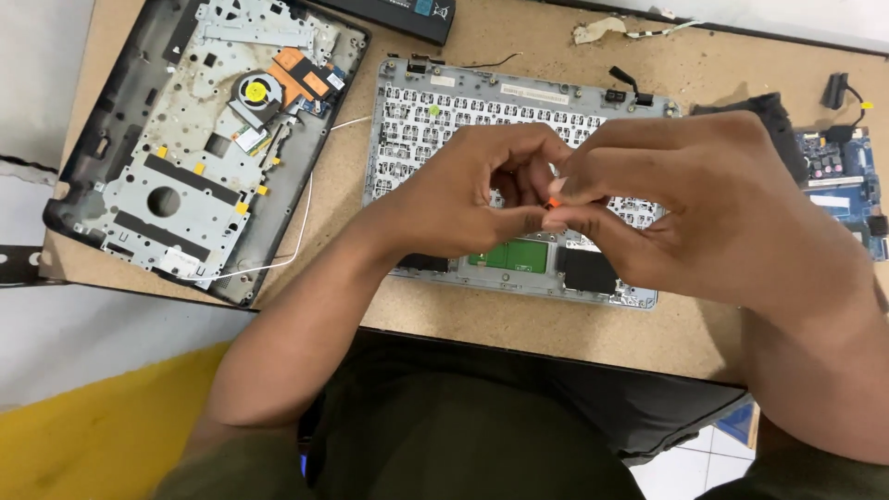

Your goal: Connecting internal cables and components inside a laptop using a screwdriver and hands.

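Fingertips of the left hand [463, 190] and right hand [704, 208] pinch a tiny orange part [553, 202] together above the upturned laptop keyboard panel [444, 102]; too little shows to tell its long axis or heading. The panel lies lengthwise from 9 to 3 o'clock on the brown table [519, 329]. A laptop base shell [176, 176] sits at 10 o'clock, a blue circuit board [847, 176] at 3, white floor beyond.

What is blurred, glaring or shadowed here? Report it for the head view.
Head view: even, soft light; no harsh glare; the left hand and right hand are slightly soft-edged; they hide most of the small orange piece; the grey upturned laptop keyboard panel stays sharp.
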